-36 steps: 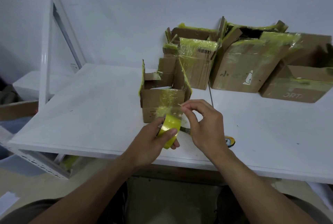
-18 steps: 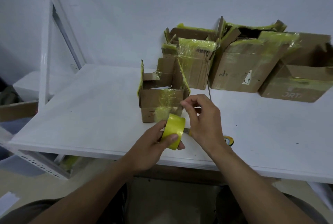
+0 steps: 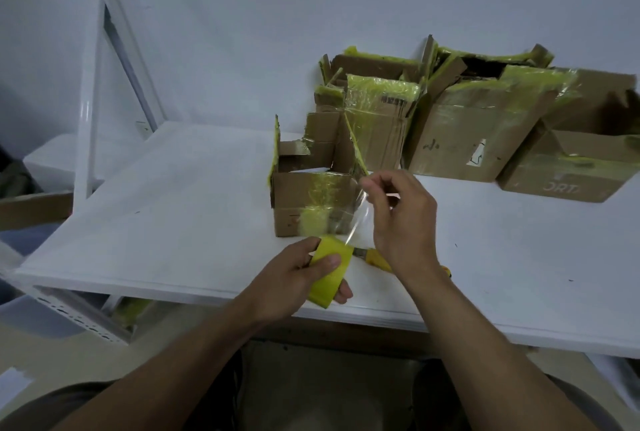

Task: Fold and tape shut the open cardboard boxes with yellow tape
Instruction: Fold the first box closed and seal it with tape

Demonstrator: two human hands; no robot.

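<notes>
The left hand [image 3: 294,278] has its grip closed round the yellow tape roll [image 3: 330,271], thumb across the outer face, at the near edge of the table [image 3: 173,222]. The right hand [image 3: 401,219] has its grip pinching the free end of the tape strip [image 3: 358,219], which runs up from the roll in front of the open box [image 3: 311,202]. That box stands just beyond the hands, flaps upright, not yet folded.

Risks, as judged:
- **Strip:** it is thin, glossy, near-transparent film. Slack or a twist would let it fold on itself or cling to the fingers.
- **Flaps:** both hands are occupied, so nothing holds them down. The corrugated card is worn and crumpled, with old tape on it, and may spring back and bond poorly.
- **Cutter:** a yellow-handled cutter [image 3: 375,257] lies under the right wrist, partly hidden.

Taped boxes [image 3: 460,139] crowd the far right.
</notes>
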